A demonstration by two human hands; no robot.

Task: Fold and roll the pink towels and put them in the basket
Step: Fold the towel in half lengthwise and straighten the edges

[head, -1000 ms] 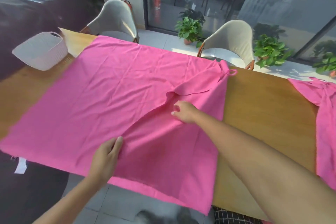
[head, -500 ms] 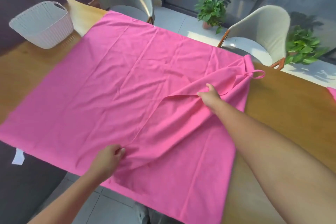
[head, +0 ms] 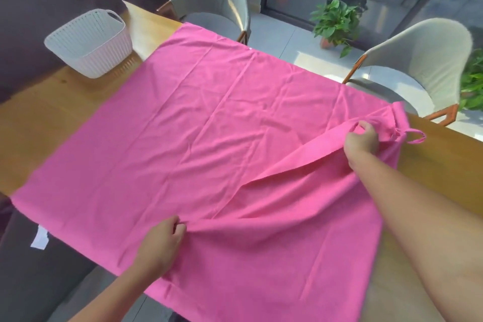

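A large pink towel (head: 198, 138) lies spread over the wooden table (head: 47, 117), its near edge hanging off the front. Its right part is folded over toward the middle. My left hand (head: 162, 246) pinches the folded edge near the table's front. My right hand (head: 362, 140) grips the same folded edge at the far right, close to a small hanging loop (head: 415, 136). A white ribbed basket (head: 91, 42) stands at the table's far left corner, empty as far as I can see.
Two pale chairs (head: 222, 0) (head: 423, 60) stand behind the table. Potted green plants (head: 334, 21) sit on the floor by the glass doors. A white tag (head: 39, 239) hangs from the towel's near left edge.
My right hand slid along the folded edge toward the far right corner and closed on it. My left hand curled onto the edge. The view turned left, and the second towel left the frame.
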